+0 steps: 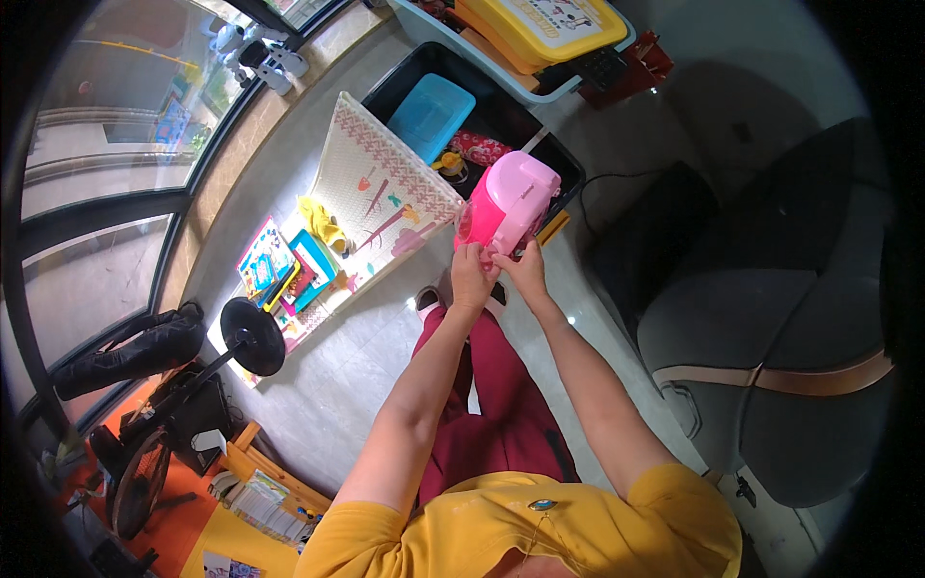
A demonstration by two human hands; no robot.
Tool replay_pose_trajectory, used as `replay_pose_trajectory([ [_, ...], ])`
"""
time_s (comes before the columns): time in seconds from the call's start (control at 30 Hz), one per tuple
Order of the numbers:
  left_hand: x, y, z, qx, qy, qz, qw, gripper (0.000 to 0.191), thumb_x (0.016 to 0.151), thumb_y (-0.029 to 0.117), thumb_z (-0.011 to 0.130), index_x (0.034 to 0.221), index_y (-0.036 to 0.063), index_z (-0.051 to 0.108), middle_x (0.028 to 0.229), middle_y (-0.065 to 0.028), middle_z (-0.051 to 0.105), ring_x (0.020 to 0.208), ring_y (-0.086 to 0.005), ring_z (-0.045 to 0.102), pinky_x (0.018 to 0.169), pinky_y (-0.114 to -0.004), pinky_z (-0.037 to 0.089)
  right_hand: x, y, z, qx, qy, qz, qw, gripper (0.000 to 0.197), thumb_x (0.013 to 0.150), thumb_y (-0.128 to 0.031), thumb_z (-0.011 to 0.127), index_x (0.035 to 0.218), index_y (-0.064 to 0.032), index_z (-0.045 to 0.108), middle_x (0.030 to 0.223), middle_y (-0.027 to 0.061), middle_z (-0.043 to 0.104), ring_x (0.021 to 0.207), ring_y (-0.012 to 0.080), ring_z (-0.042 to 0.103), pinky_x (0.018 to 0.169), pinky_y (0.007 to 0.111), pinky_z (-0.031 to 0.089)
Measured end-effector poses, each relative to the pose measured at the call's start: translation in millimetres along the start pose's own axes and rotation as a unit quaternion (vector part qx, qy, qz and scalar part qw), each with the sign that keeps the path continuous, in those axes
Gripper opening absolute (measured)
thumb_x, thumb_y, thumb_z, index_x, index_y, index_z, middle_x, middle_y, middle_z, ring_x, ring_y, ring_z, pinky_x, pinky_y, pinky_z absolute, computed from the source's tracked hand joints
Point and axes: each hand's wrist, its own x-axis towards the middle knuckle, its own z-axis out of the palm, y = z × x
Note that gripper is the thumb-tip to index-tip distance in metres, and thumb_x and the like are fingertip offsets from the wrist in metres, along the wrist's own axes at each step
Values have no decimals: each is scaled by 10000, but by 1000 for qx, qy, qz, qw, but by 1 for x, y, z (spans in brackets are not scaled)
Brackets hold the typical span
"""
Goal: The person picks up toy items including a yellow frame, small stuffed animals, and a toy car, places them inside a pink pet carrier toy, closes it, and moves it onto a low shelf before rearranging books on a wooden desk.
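Observation:
A pink plastic toy case (pixel 514 199) with a lighter pink lid is above the near right edge of a black storage bin (pixel 571 162). At its near end my left hand (pixel 471 271) has its fingers closed on a small pink part. My right hand (pixel 527 271) touches the same end from the right, thumb and fingertips pinching there; the exact grip is partly hidden. In the bin lie a blue plastic box (pixel 431 115), a red patterned item (pixel 479 147) and a small yellow object (pixel 452 165).
A patterned foam mat (pixel 376 188) with books (pixel 311 264) and a yellow cloth (pixel 321 222) lies left. Beyond the bin stands a tub (pixel 491 54) with a yellow-lidded box (pixel 560 25). A dark seat (pixel 730 332) is right; a black round base (pixel 252 336) is left.

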Motion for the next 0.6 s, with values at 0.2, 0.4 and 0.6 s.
replay_pose_trajectory([
  [0.2, -5, -18, -13, -3, -7, 23, 1000, 333, 591, 109, 668, 843, 1, 478, 815, -176, 491, 794, -362, 490, 693, -421, 414, -14, -2, 0, -152, -84, -56, 983, 418, 603, -275, 776, 864, 10, 618, 731, 101, 635, 652, 235, 598, 637, 356, 476],
  [0.4, -26, 1, -91, -8, -63, 18, 998, 358, 588, 135, 677, 840, -10, 468, 815, -190, 493, 787, -359, 488, 687, -421, 409, -64, -55, -2, 21, -185, 116, 976, 278, 692, -197, 729, 783, -18, 536, 661, -1, 524, 681, 103, 520, 616, 250, 436],
  [0.6, -69, 21, -168, -31, -44, -30, 998, 250, 712, 114, 592, 917, -12, 523, 765, -162, 525, 694, -314, 541, 615, -389, 449, -107, -100, 3, 261, -211, 122, 934, 171, 788, -78, 611, 888, -70, 472, 697, -33, 495, 628, 66, 496, 578, 187, 408],
])
